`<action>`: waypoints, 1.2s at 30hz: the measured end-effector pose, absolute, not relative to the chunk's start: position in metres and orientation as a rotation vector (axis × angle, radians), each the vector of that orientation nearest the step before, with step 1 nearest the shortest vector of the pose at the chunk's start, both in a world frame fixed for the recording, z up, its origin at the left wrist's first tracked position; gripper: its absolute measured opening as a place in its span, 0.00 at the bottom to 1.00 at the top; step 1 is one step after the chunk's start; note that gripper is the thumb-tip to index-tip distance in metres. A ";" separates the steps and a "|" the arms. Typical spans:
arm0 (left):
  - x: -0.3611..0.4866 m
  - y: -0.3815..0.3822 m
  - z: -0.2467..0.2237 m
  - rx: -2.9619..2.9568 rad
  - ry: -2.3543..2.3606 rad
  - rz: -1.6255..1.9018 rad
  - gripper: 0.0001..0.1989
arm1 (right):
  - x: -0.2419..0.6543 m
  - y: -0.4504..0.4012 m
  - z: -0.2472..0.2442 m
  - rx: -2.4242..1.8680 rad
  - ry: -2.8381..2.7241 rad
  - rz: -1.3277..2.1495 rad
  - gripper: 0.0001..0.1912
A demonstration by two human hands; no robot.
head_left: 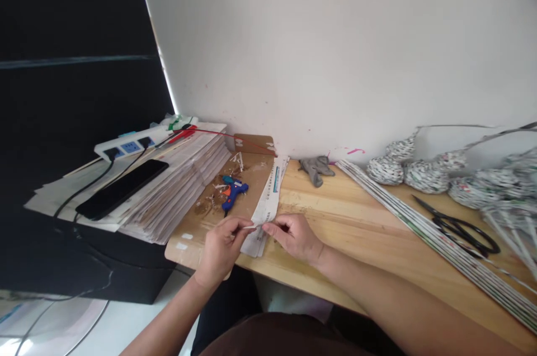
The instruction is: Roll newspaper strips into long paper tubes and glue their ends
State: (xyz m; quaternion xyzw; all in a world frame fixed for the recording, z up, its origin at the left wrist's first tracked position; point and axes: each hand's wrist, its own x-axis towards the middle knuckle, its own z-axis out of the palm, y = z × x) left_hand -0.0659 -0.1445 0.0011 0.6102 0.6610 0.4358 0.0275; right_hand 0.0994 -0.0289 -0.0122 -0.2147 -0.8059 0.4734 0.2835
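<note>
In front of me my left hand [222, 244] pinches one end of a thin white paper strip [249, 227] between thumb and fingers. Close on its right, my right hand [296, 237] is also closed, its thumb and forefinger at the strip's other end. Below and behind the fingertips lie long printed paper strips [271, 194], stacked near the table's front edge. Just beyond my left hand a blue glue gun [233, 194] rests on a brown cardboard sheet [191, 233].
A tall paper stack [201, 171] at left carries a black phone [121, 188] and a white power strip [134, 143] with cables. A grey cloth [316, 170] lies by the wall. Rolled paper rods [403, 216], black scissors [459, 227] and woven paper gourds [425, 175] occupy the right.
</note>
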 end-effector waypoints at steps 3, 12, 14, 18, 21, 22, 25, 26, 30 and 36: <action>-0.056 -0.152 0.001 2.031 1.944 1.327 0.03 | 0.098 -0.021 -0.011 -0.745 -1.888 1.846 0.32; -0.029 -0.183 -0.011 2.335 1.548 0.986 0.12 | 0.105 0.018 0.008 -0.745 -1.094 2.339 0.19; -0.030 -0.186 -0.013 2.343 1.532 0.979 0.12 | 0.110 0.030 0.011 -0.773 -1.021 2.336 0.17; -0.035 -0.190 -0.019 2.377 1.549 1.038 0.10 | 0.118 0.048 0.009 -0.829 -1.008 2.237 0.14; -0.039 -0.190 -0.024 2.388 1.540 1.070 0.09 | 0.119 0.055 0.004 -0.898 -1.045 2.091 0.10; -0.039 -0.191 -0.024 2.376 1.540 1.068 0.08 | 0.119 0.056 0.002 -0.916 -1.048 2.040 0.09; -0.041 -0.191 -0.018 2.281 1.521 0.981 0.02 | 0.117 0.056 0.000 -0.921 -1.028 1.928 0.10; -0.042 -0.190 -0.013 2.222 1.503 0.928 0.06 | 0.116 0.054 0.001 -0.911 -1.025 1.899 0.11; -0.044 -0.175 0.014 1.789 1.505 0.973 0.21 | 0.111 0.043 0.004 -0.863 -1.049 1.822 0.16; -0.025 -0.104 0.038 1.003 1.412 1.419 0.23 | 0.109 0.030 0.004 -0.753 -1.186 1.704 0.19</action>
